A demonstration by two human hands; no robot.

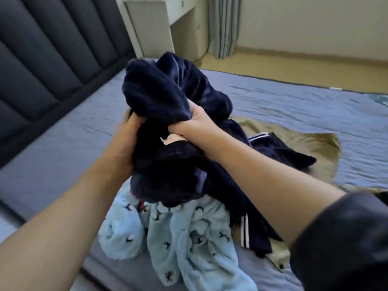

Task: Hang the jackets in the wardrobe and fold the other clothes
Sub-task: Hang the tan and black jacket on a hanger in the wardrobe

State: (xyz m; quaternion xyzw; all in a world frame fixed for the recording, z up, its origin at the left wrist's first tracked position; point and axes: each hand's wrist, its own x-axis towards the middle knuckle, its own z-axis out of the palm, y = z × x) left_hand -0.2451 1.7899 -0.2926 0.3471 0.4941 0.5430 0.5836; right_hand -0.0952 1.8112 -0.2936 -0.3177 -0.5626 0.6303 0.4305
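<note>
1. The light-blue penguin-print fleece [189, 234], heaped at the near edge of the bed [63, 154], is best left undisturbed.
2. Above it, the navy fleece garment [159, 91] is held bunched, with the left hand [126, 135] and right hand [195, 120] each clamped on a fold; a hem should be found and shaken out.
3. Spreading is best done beyond the khaki garment [304, 143].

Navy garment [168, 97]: plush matt fleece. Light-blue printed garment [189, 238]: fluffy fleece. Bed cover [294, 106]: quilted matt cloth. Headboard [52, 49]: padded upholstery.

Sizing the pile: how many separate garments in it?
4: navy fleece held up; pale blue printed one below it; white-striped dark one at right; khaki one underneath. More may be hidden.
</note>
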